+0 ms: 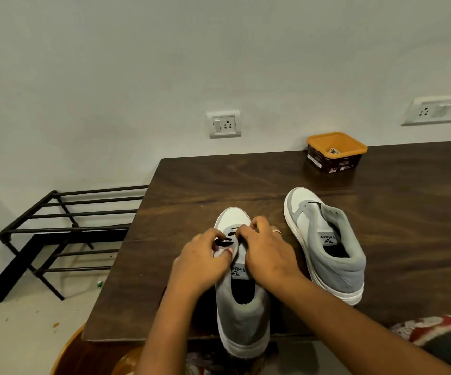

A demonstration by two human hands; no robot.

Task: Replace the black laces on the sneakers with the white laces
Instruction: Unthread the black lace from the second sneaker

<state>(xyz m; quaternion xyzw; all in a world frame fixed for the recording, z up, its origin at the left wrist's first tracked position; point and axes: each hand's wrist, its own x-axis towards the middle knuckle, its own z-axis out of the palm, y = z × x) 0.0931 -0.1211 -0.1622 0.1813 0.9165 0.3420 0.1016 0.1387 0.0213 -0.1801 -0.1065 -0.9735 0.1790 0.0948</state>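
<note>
A grey and white sneaker [242,318] stands on the dark wooden table [246,182], toe pointing away, heel over the near edge. A short stretch of black lace [225,242] shows near its lower eyelets. My left hand [201,262] pinches that lace on the left side of the tongue. My right hand [269,250], a ring on one finger, has its fingertips curled at the eyelets on the right side; what it grips is hidden. A second sneaker [327,239] stands to the right with only a bit of black lace near its toe. No white laces are visible.
An orange-rimmed plastic tub [336,151] sits at the table's far edge. A black metal shoe rack [64,231] stands on the floor to the left against the wall. Two wall sockets [224,124] are behind the table. A brown stool rim [67,355] shows below.
</note>
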